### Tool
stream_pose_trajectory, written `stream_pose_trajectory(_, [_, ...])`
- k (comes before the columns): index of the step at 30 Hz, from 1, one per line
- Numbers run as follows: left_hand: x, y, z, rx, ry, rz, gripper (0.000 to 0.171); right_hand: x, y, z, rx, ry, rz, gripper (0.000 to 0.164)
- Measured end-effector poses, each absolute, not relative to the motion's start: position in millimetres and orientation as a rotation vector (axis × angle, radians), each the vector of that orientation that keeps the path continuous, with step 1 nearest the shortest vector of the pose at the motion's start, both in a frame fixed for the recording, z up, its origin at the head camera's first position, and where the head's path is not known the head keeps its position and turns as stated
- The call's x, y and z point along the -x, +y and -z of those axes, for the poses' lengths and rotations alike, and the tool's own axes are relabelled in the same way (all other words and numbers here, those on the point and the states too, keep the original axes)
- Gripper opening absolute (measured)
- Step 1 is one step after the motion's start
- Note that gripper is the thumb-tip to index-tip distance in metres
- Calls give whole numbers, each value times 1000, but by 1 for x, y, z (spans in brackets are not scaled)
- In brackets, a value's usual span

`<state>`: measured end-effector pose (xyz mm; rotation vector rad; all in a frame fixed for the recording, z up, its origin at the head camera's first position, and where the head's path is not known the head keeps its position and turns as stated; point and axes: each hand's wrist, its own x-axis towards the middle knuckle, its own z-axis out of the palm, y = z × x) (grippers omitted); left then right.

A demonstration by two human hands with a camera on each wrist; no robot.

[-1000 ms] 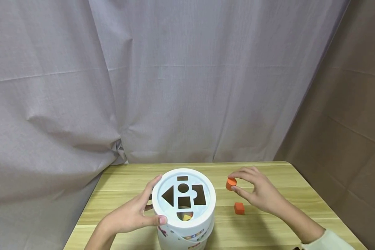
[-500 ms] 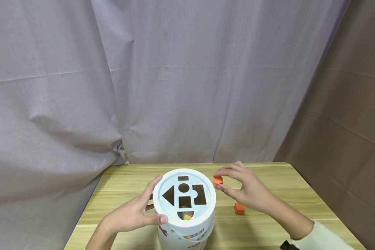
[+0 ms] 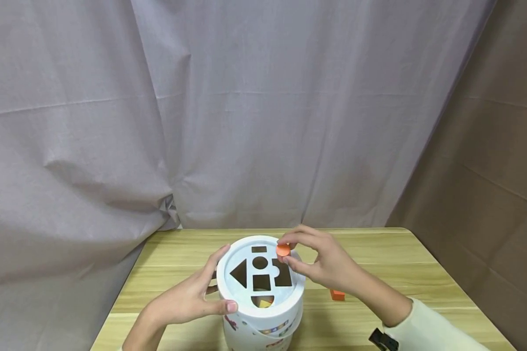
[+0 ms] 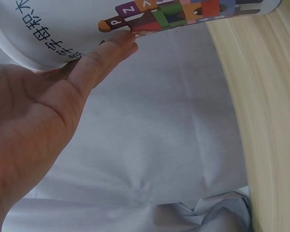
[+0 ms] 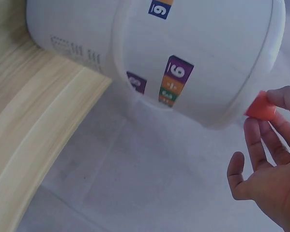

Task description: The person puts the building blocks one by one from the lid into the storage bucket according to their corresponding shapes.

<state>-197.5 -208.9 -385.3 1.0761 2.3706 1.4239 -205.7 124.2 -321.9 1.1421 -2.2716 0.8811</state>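
Note:
A white bucket [image 3: 263, 331] stands on the table; its pale blue lid [image 3: 241, 302] has cut-out holes of several shapes. My left hand [image 3: 184, 300] grips the bucket's left side at the rim, thumb towards the front, fingers round the far side. In the left wrist view these fingers [image 4: 99, 63] lie along the printed wall. My right hand [image 3: 325, 256] pinches an orange cylinder block [image 3: 283, 250] between thumb and fingertips, over the lid's far right edge. The right wrist view shows the block [image 5: 262, 107] close to the rim. A yellow piece [image 3: 265, 303] shows through the half-round hole.
On the wooden table [image 3: 377, 273] a red-orange block [image 3: 337, 295] lies right of the bucket, partly behind my right forearm. The bucket's handle [image 3: 296, 321] hangs against its side. Grey curtain [image 3: 254, 122] stands behind the table, with darker cloth [image 3: 500, 185] on the right.
My right hand has moved left with the orange cylinder, from above the table to over the bucket's lid. My left hand stays at the rim.

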Motion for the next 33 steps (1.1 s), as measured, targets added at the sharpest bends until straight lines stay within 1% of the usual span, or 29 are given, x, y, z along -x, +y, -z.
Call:
stream_pose_trajectory(13, [197, -205, 384, -1067, 2362, -1415, 112, 210, 104, 327, -1203, -2297, -911, 32])
stream_pose_trajectory(23, [197, -202, 386, -1058, 2359, -1415, 111, 216, 101, 334, -1193, -2289, -773, 32])
stream_pose_trajectory(33, [199, -201, 386, -1073, 2386, -1399, 111, 216, 109, 336, -1100, -2328, -751, 41])
